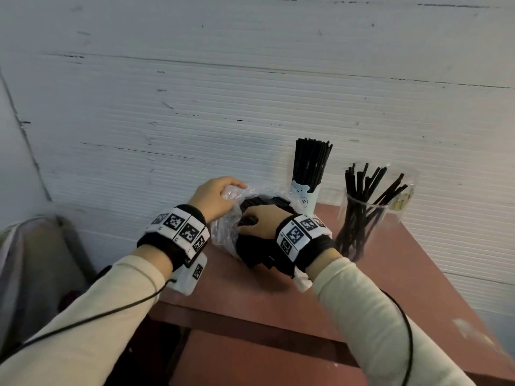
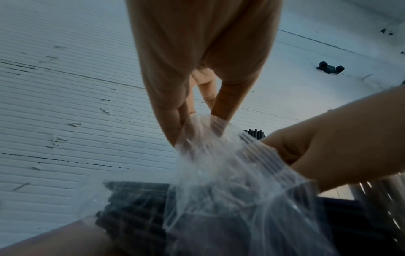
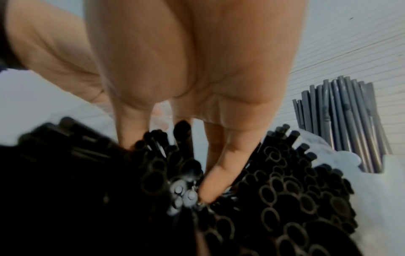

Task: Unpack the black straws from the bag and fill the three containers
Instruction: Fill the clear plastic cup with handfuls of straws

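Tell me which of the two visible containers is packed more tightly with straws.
The white cup with the bear print, beside the bag. Its straws stand upright in a dense bundle; those in the clear cup lean loosely apart.

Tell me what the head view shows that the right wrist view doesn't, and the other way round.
Only the head view shows the left hand pinching the clear bag and the clear cup of loosely leaning straws on the table. Only the right wrist view shows the fingers pushed in among the open straw ends. Both show the right hand in the bag's straws and the full white cup.
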